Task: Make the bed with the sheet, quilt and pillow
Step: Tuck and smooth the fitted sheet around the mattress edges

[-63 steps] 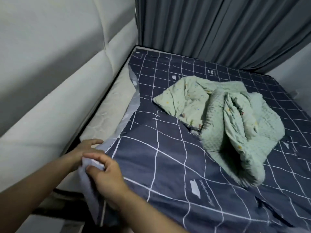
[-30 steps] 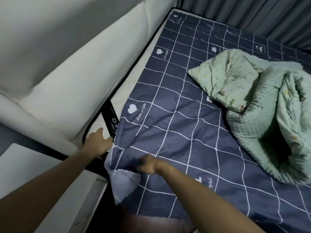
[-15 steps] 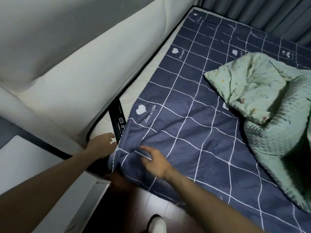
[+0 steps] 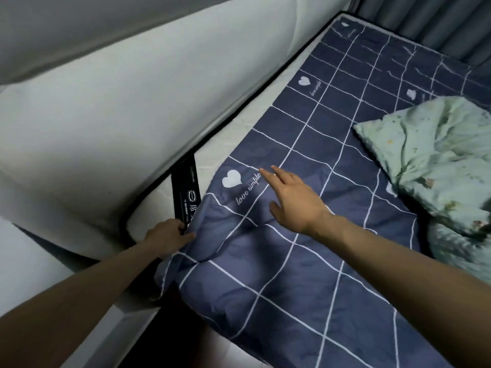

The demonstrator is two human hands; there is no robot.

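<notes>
Navy checked sheet [image 4: 305, 261] spread over mattress [image 4: 212, 144], its corner pinched in left hand [image 4: 167, 236] by black label [image 4: 186, 192]. Right hand [image 4: 295, 200] flat, fingers spread, just right of that pinch. Green quilt [image 4: 435, 160] far right.

Padded white headboard [image 4: 127, 107] runs along bed's left side, w/ grey wall [image 4: 66, 25] above. Black label strap [image 4: 186, 189] (white print, unreadable) lies over bare mattress [image 4: 231, 134] edge. Grey curtain [image 4: 430, 14] top right.
</notes>
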